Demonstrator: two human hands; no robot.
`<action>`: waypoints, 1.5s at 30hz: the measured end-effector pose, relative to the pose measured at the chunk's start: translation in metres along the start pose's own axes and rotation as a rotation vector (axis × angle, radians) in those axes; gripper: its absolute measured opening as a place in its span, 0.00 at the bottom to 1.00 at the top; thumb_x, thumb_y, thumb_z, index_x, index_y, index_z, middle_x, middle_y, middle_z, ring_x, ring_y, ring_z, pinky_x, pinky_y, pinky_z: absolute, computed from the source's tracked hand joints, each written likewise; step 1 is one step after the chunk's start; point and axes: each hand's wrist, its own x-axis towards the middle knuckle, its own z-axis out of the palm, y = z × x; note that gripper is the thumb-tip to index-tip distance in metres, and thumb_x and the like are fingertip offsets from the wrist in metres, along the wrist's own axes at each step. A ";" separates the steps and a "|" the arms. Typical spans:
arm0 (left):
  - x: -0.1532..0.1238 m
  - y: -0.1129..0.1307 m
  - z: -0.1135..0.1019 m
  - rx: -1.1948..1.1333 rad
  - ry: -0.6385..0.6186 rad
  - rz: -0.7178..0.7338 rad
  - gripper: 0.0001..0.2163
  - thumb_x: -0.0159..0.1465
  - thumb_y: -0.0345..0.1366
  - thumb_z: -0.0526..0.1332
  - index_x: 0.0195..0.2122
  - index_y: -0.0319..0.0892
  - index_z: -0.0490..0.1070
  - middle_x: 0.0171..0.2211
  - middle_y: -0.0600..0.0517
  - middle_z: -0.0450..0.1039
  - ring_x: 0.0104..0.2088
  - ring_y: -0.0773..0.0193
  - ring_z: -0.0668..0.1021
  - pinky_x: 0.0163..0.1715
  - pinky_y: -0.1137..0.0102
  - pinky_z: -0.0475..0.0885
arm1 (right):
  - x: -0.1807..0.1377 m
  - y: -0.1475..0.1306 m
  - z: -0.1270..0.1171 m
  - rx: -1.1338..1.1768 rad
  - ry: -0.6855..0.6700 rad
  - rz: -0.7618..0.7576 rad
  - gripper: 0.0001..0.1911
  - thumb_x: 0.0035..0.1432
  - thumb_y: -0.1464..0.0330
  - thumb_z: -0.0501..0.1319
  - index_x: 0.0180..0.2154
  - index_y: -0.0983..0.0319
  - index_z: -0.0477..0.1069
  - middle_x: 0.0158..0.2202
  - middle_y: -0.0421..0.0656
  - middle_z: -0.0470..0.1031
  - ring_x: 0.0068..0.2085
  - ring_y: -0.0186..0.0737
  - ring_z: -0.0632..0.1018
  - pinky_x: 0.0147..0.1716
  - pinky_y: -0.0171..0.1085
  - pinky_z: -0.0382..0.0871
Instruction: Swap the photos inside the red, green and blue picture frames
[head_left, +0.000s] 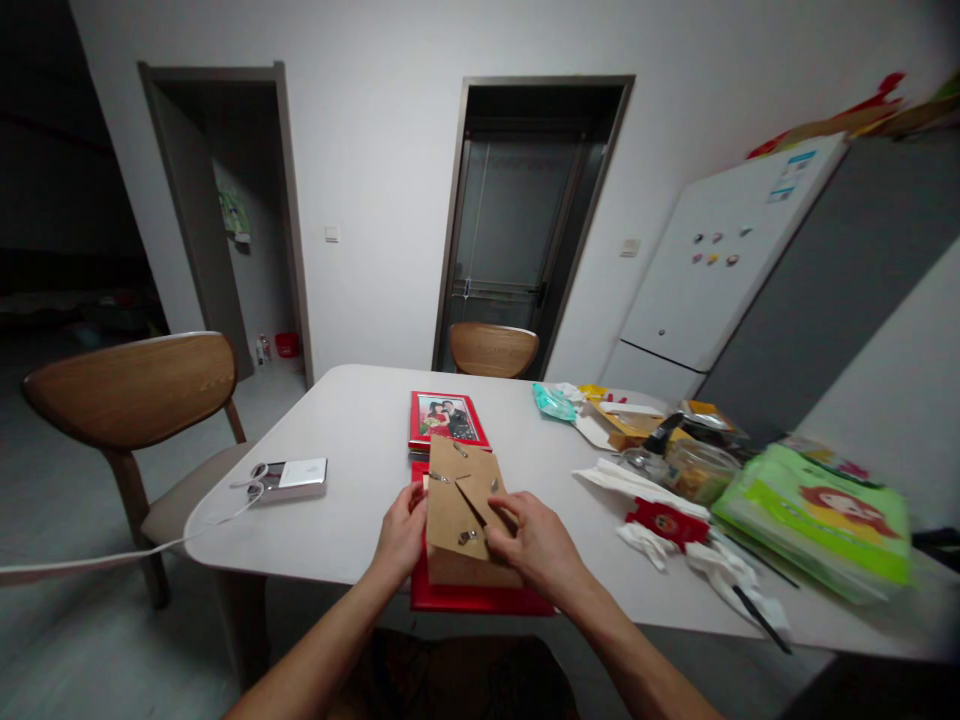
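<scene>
Backing [451, 510], unseated, tilted over red frame [480, 602]; pinched at right edge by right hand [536, 540], fingers nearly together. Alongside: left hand [401, 530], curled, hold unclear.

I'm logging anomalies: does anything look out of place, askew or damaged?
Crumpled tissues lie beside a red packet on the right of the table, like litter. The brown board sits askew over the red frame, but with the left hand at its edge and right hand on it, that's probably handling. No visible damage.
</scene>
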 end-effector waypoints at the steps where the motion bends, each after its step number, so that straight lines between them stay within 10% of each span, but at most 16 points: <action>1: 0.000 0.005 -0.002 -0.046 -0.006 -0.010 0.18 0.59 0.42 0.45 0.44 0.37 0.63 0.41 0.46 0.71 0.40 0.60 0.73 0.41 0.66 0.66 | 0.000 -0.007 0.002 0.029 0.022 -0.019 0.17 0.44 0.69 0.54 0.39 0.62 0.69 0.36 0.44 0.69 0.39 0.38 0.69 0.39 0.32 0.60; 7: -0.006 0.015 -0.031 -0.470 -0.099 -0.215 0.18 0.52 0.43 0.55 0.39 0.36 0.65 0.30 0.48 0.74 0.29 0.61 0.76 0.27 0.69 0.70 | 0.002 -0.031 0.016 0.182 0.007 -0.139 0.15 0.46 0.66 0.56 0.38 0.63 0.69 0.37 0.45 0.70 0.38 0.38 0.69 0.38 0.33 0.61; 12: -0.014 -0.004 -0.080 -0.486 -0.044 -0.305 0.13 0.51 0.35 0.57 0.37 0.37 0.65 0.25 0.51 0.74 0.24 0.63 0.76 0.22 0.71 0.69 | 0.005 0.006 0.024 0.051 0.037 0.012 0.19 0.50 0.61 0.53 0.43 0.64 0.66 0.38 0.48 0.69 0.39 0.40 0.70 0.38 0.35 0.61; 18: -0.013 -0.025 -0.112 -0.188 -0.013 -0.366 0.10 0.52 0.34 0.54 0.36 0.38 0.66 0.25 0.51 0.75 0.25 0.61 0.77 0.26 0.68 0.71 | 0.005 0.054 0.040 -0.198 -0.039 0.242 0.23 0.49 0.63 0.52 0.47 0.65 0.62 0.38 0.51 0.70 0.36 0.43 0.72 0.34 0.37 0.61; 26: 0.000 -0.036 -0.111 0.256 0.185 -0.222 0.25 0.45 0.32 0.58 0.47 0.38 0.59 0.47 0.43 0.65 0.50 0.50 0.65 0.49 0.60 0.58 | 0.012 0.072 0.033 0.107 -0.069 0.373 0.18 0.42 0.68 0.52 0.37 0.67 0.68 0.32 0.49 0.74 0.34 0.41 0.74 0.30 0.33 0.63; 30: -0.004 -0.036 -0.096 0.577 0.187 -0.003 0.23 0.48 0.35 0.56 0.47 0.36 0.59 0.50 0.43 0.61 0.53 0.52 0.61 0.52 0.60 0.53 | 0.005 0.075 0.024 0.563 -0.094 0.497 0.13 0.42 0.68 0.51 0.31 0.67 0.66 0.25 0.45 0.73 0.27 0.38 0.74 0.24 0.32 0.64; 35: -0.023 0.002 -0.034 0.417 0.005 0.136 0.23 0.52 0.36 0.54 0.50 0.35 0.57 0.53 0.42 0.56 0.54 0.57 0.59 0.53 0.62 0.53 | -0.002 0.056 0.008 1.131 -0.118 0.558 0.23 0.41 0.72 0.50 0.44 0.65 0.58 0.27 0.43 0.74 0.26 0.39 0.75 0.26 0.36 0.68; 40: -0.043 0.044 0.038 0.233 -0.286 0.259 0.28 0.49 0.36 0.60 0.52 0.40 0.56 0.56 0.44 0.52 0.55 0.55 0.56 0.54 0.61 0.53 | -0.002 0.036 -0.004 1.287 -0.057 0.480 0.28 0.43 0.71 0.51 0.50 0.63 0.53 0.32 0.44 0.75 0.29 0.39 0.76 0.29 0.38 0.69; 45: -0.044 0.053 0.057 0.354 -0.333 0.458 0.24 0.53 0.35 0.57 0.52 0.40 0.56 0.55 0.43 0.54 0.54 0.54 0.59 0.52 0.58 0.57 | -0.002 0.032 -0.004 1.267 -0.049 0.454 0.31 0.43 0.69 0.54 0.52 0.61 0.51 0.31 0.42 0.75 0.26 0.38 0.75 0.27 0.37 0.69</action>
